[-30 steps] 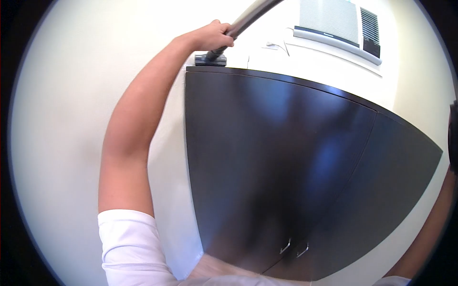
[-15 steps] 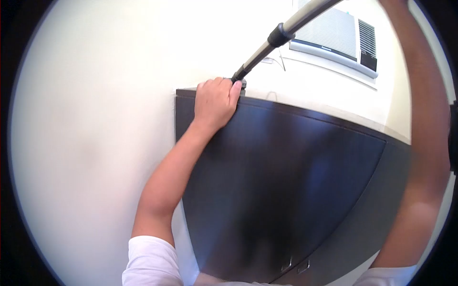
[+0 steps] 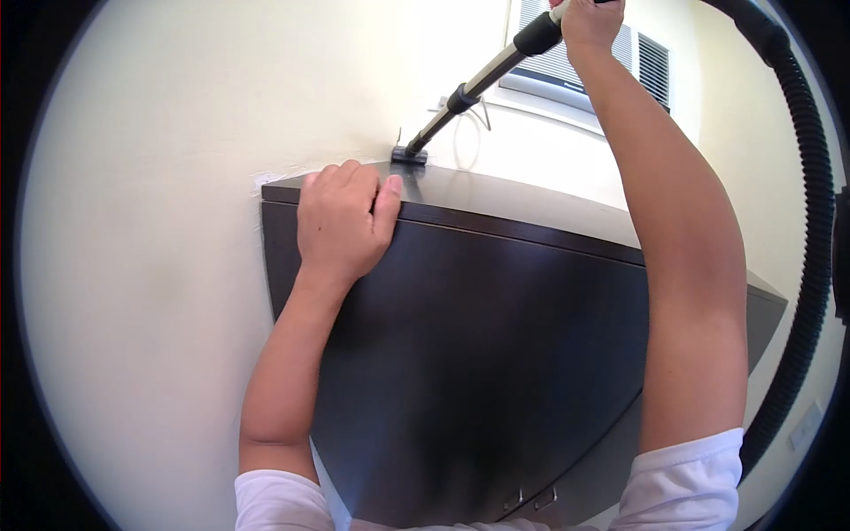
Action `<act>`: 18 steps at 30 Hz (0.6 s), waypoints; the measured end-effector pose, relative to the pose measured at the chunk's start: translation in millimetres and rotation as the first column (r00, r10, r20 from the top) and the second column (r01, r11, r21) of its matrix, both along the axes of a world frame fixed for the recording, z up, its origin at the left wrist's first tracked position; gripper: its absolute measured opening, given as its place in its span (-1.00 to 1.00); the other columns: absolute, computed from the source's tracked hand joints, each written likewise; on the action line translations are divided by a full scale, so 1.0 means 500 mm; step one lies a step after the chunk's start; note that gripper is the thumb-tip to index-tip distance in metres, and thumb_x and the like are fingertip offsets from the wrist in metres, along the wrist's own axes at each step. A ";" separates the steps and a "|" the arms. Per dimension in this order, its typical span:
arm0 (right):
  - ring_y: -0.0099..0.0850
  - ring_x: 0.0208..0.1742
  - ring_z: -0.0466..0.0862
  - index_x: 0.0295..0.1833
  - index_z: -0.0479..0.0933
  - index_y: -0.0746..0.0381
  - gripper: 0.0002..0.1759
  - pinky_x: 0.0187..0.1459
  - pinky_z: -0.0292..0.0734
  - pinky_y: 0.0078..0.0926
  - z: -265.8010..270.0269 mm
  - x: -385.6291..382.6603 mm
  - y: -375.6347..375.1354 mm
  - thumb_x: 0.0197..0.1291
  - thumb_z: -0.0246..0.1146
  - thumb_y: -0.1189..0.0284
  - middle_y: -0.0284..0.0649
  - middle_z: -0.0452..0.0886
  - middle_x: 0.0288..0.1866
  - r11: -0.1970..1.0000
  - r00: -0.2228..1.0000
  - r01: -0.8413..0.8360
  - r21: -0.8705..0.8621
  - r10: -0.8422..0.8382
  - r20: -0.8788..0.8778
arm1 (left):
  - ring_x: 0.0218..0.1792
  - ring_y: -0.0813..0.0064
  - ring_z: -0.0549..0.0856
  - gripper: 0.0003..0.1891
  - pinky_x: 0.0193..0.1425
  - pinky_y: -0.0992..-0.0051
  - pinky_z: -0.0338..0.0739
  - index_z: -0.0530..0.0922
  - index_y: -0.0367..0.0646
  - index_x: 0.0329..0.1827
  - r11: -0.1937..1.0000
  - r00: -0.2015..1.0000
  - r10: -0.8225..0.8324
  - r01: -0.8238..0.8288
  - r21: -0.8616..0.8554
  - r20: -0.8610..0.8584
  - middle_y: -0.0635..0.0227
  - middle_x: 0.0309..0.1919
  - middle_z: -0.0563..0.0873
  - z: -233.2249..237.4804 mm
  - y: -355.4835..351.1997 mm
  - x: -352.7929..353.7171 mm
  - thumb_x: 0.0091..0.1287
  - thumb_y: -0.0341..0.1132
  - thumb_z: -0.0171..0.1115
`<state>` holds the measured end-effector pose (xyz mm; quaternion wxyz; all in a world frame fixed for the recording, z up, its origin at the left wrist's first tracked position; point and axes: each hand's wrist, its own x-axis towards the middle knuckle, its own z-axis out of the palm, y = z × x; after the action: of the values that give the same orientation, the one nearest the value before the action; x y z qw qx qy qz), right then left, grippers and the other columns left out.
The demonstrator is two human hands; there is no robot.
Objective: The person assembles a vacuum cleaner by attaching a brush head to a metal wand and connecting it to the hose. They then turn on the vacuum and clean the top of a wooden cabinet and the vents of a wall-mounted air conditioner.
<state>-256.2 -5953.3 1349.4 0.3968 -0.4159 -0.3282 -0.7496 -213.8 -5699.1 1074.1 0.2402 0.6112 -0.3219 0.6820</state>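
My left hand (image 3: pixel 343 217) is hooked over the front top edge of a dark brown cabinet (image 3: pixel 478 345), with its fingers curled on the top and thumb at the edge. At the upper right, my right hand (image 3: pixel 595 22) is wrapped around the upper end of a vacuum cleaner wand (image 3: pixel 491 73), partly cut off by the frame. The wand slants down to the left. Its small dark nozzle (image 3: pixel 409 157) rests on the cabinet top, toward the back by the wall and just beyond my left hand. A black ribbed hose (image 3: pixel 807 177) curves down the right side.
An air conditioner (image 3: pixel 549 84) is set in the wall behind the wand. A thin cable (image 3: pixel 458 142) loops down near the nozzle. Plain wall (image 3: pixel 150 265) borders the cabinet on the left. Two metal handles (image 3: pixel 545 498) sit low on the cabinet doors.
My right hand has come into view on the wand, and the hose now shows. The nozzle now sits farther back from the front edge. My left hand still holds the edge.
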 end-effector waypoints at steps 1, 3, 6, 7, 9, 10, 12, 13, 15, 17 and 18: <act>-0.38 -0.54 0.65 0.06 0.37 0.34 -0.73 -0.50 0.58 -0.36 0.002 0.007 -0.003 0.48 0.23 0.38 -0.21 0.56 -0.50 1.000 1.000 -0.011 0.015 0.011 -0.019 | -0.34 0.14 0.55 -0.70 -0.13 0.19 0.36 0.48 -0.17 -0.44 1.000 1.000 -0.006 0.006 -0.006 0.003 0.22 -0.47 0.55 0.002 0.004 0.013 0.47 -0.22 0.17; -0.39 -0.55 0.63 0.08 0.37 0.35 -0.74 -0.50 0.57 -0.37 -0.008 0.004 0.008 0.50 0.20 0.38 -0.23 0.54 -0.50 0.994 0.991 -0.099 0.037 0.102 -0.084 | -0.34 0.14 0.54 -0.70 -0.13 0.20 0.36 0.48 -0.18 -0.43 1.000 1.000 -0.005 0.005 -0.008 -0.010 0.22 -0.47 0.54 -0.002 0.013 0.034 0.48 -0.22 0.16; -0.39 -0.50 0.64 0.11 0.37 0.34 -0.72 -0.45 0.60 -0.36 0.003 -0.014 0.019 0.52 0.16 0.35 -0.22 0.54 -0.46 0.993 0.994 -0.007 0.120 0.020 -0.103 | -0.34 0.14 0.53 -0.70 -0.12 0.21 0.36 0.47 -0.18 -0.42 1.000 1.000 -0.010 0.010 -0.012 -0.013 0.21 -0.46 0.52 -0.003 0.034 0.097 0.50 -0.23 0.14; -0.39 -0.44 0.65 0.15 0.37 0.36 -0.68 -0.35 0.65 -0.34 0.023 -0.028 0.023 0.53 0.12 0.33 -0.21 0.54 -0.40 0.990 0.987 -0.003 0.144 0.025 -0.156 | -0.34 0.13 0.53 -0.70 -0.12 0.21 0.36 0.47 -0.18 -0.42 0.999 1.000 -0.027 0.027 -0.021 -0.011 0.21 -0.46 0.52 -0.002 0.044 0.126 0.50 -0.23 0.13; -0.38 -0.37 0.66 0.24 0.34 0.43 -0.61 -0.23 0.69 -0.33 0.039 -0.058 0.023 0.54 0.10 0.33 -0.19 0.56 -0.34 0.989 0.989 0.028 0.148 -0.006 -0.151 | -0.34 0.13 0.52 -0.70 -0.11 0.20 0.36 0.47 -0.19 -0.42 0.998 0.999 -0.052 0.052 -0.026 0.005 0.21 -0.46 0.51 -0.011 0.065 0.189 0.51 -0.23 0.12; -0.39 -0.36 0.66 0.26 0.33 0.43 -0.61 -0.22 0.70 -0.34 0.027 -0.082 0.041 0.54 0.09 0.36 -0.20 0.54 -0.34 0.984 0.988 0.062 0.169 -0.037 -0.148 | -0.34 0.13 0.52 -0.70 -0.11 0.20 0.36 0.47 -0.19 -0.41 0.998 0.998 -0.066 0.067 -0.022 0.021 0.21 -0.46 0.51 -0.018 0.077 0.230 0.51 -0.23 0.11; -0.41 -0.40 0.62 0.26 0.34 0.44 -0.61 -0.25 0.70 -0.35 0.017 -0.120 0.064 0.54 0.09 0.35 -0.23 0.51 -0.39 0.983 0.992 0.124 0.138 -0.118 -0.055 | -0.33 0.12 0.53 -0.71 -0.10 0.20 0.37 0.48 -0.18 -0.41 0.997 0.997 -0.067 0.068 -0.031 0.022 0.21 -0.45 0.52 -0.021 0.094 0.282 0.50 -0.23 0.12; -0.41 -0.40 0.62 0.21 0.35 0.43 -0.63 -0.26 0.70 -0.36 0.018 -0.126 0.062 0.52 0.11 0.34 -0.23 0.51 -0.39 0.984 0.990 0.141 0.111 -0.139 -0.027 | -0.32 0.12 0.54 -0.71 -0.09 0.19 0.37 0.49 -0.17 -0.41 0.998 0.999 -0.051 0.051 -0.040 0.009 0.21 -0.45 0.54 -0.022 0.098 0.307 0.48 -0.23 0.14; -0.41 -0.46 0.61 0.11 0.36 0.37 -0.67 -0.34 0.69 -0.35 0.029 -0.100 0.045 0.48 0.13 0.32 -0.24 0.52 -0.40 0.983 0.981 0.184 -0.008 -0.183 0.057 | -0.30 0.12 0.55 -0.72 -0.07 0.19 0.38 0.49 -0.18 -0.41 0.997 0.999 -0.046 0.047 -0.067 0.004 0.21 -0.44 0.55 -0.025 0.111 0.366 0.47 -0.23 0.15; -0.41 -0.51 0.61 0.03 0.38 0.32 -0.71 -0.39 0.67 -0.34 0.036 -0.046 0.075 0.46 0.14 0.30 -0.25 0.51 -0.44 0.976 0.975 0.216 -0.023 -0.214 0.059 | -0.30 0.12 0.55 -0.73 -0.07 0.19 0.37 0.49 -0.18 -0.41 0.994 0.998 -0.059 0.058 -0.096 -0.007 0.21 -0.43 0.54 -0.030 0.146 0.449 0.47 -0.24 0.14; -0.40 -0.53 0.60 -0.02 0.38 0.31 -0.73 -0.41 0.66 -0.33 0.013 -0.046 0.108 0.45 0.14 0.29 -0.25 0.51 -0.47 0.970 0.968 0.242 0.000 -0.242 0.068 | -0.30 0.13 0.55 -0.73 -0.07 0.20 0.37 0.48 -0.19 -0.40 0.992 0.996 -0.087 0.087 -0.088 -0.004 0.20 -0.43 0.54 -0.027 0.179 0.464 0.47 -0.25 0.13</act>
<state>-279.4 -5899.1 1355.7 0.2894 -0.4288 -0.2912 -0.8047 18.2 -5609.7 1060.7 0.2977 0.5882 -0.3169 0.6819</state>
